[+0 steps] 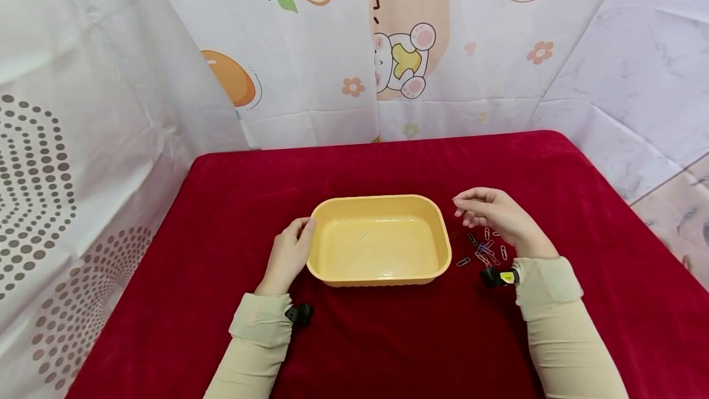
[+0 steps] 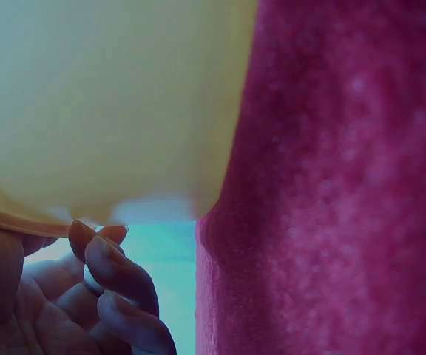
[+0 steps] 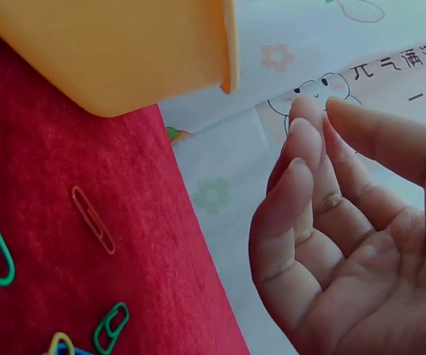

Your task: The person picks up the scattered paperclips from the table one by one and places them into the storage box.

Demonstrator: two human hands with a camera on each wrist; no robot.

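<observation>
A shallow yellow plastic basin (image 1: pixel 379 280) stands on the red cloth, one pale paper clip (image 1: pixel 364 235) lying on its floor. My left hand (image 1: pixel 289 253) grips the basin's left rim, thumb on top and fingers bent below the lip in the left wrist view. Just past the right rim, my right hand (image 1: pixel 498 214) hovers above the cloth. Its fingers are loosely bent, thumb tip close to the forefinger, with nothing visible between them. Below it lie several scattered paper clips (image 1: pixel 480 248) of mixed colours, including a red clip (image 3: pixel 93 220) and a green clip (image 3: pixel 111 328).
Red velvety cloth (image 1: pixel 221 214) covers the table. Behind it hangs a white curtain (image 1: pixel 310 79) printed with fruit and flowers, and more white sheeting (image 1: pixel 111 79) closes off the sides. A black wrist camera (image 1: pixel 299 314) sits at the left cuff.
</observation>
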